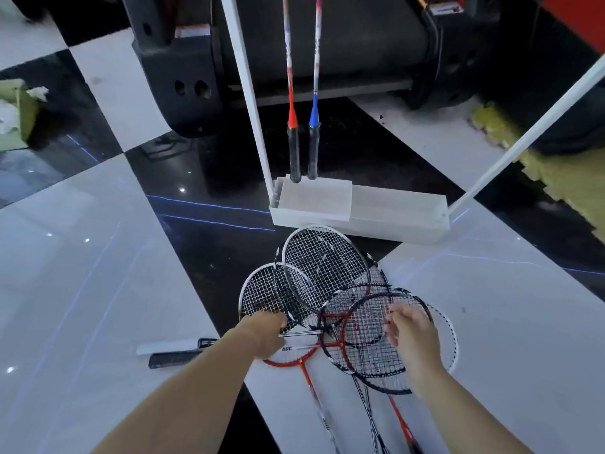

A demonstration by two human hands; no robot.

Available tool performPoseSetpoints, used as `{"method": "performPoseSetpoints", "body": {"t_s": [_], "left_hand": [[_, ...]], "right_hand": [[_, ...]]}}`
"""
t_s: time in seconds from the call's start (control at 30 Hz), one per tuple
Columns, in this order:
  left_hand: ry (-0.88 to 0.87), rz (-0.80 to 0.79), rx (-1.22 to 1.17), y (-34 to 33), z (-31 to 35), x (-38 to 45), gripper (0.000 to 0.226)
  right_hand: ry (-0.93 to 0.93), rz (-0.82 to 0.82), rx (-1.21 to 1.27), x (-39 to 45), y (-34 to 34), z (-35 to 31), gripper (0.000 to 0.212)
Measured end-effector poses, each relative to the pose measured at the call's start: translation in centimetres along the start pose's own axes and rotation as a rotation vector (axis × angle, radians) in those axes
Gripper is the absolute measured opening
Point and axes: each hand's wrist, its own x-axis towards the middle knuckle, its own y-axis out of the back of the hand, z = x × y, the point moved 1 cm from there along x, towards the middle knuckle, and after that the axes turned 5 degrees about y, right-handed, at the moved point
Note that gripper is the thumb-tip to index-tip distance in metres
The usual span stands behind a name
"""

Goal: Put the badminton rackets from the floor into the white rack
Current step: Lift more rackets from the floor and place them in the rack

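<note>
Nearest me, my two bare forearms reach forward over the checkered floor (82, 273). My left hand (266, 334) is curled closed around a thin silver shaft lying crosswise in the pile of rackets (340, 309); the fingers wrap it from above. My right hand (413, 339) hovers over the dark-framed heads on the right side of the pile, fingers loosely spread and slightly bent, gripping nothing that I can see. The heads overlap on the floor just in front of the white rack (360, 208). Two rackets already stand in the rack, handles down: one with a red cone (292, 117), one blue (314, 114). Behind sits a black machine (183, 77)
</note>
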Motion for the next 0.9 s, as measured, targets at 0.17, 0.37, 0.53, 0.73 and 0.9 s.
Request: {"method": "performPoseSetpoints", "body": {"t_s": [0.17,0.37,0.53,0.73,0.9], "left_hand": [[-0.031,-0.032,0.041,-1.5,0.5,1.7,0.036],[-0.094,0.112,-0.085,-1.6,-0.8,1.4,0.016],[-0.195,0.148,-0.231,1.6,-1.5,-1.4,0.024],[-0.242,0.267,-0.215,6.5,-1.5,-5.7,0.029],[-0.242,0.350,-0.210,9.2,-0.9,-7.1,0.029]], "right_hand": [[-0.074,0.099,0.090,1.7,1.1,1.1,0.016],[-0.018,0.438,-0.180,3.2,2.7,1.9,0.030],[-0.050,0.533,-0.259,2.1,3.2,1.1,0.055],[-0.006,0.128,0.413,-1.0,2.7,-3.5,0.026],[0.037,0.083,0.572,-2.3,2.5,-6.1,0.030]]}}
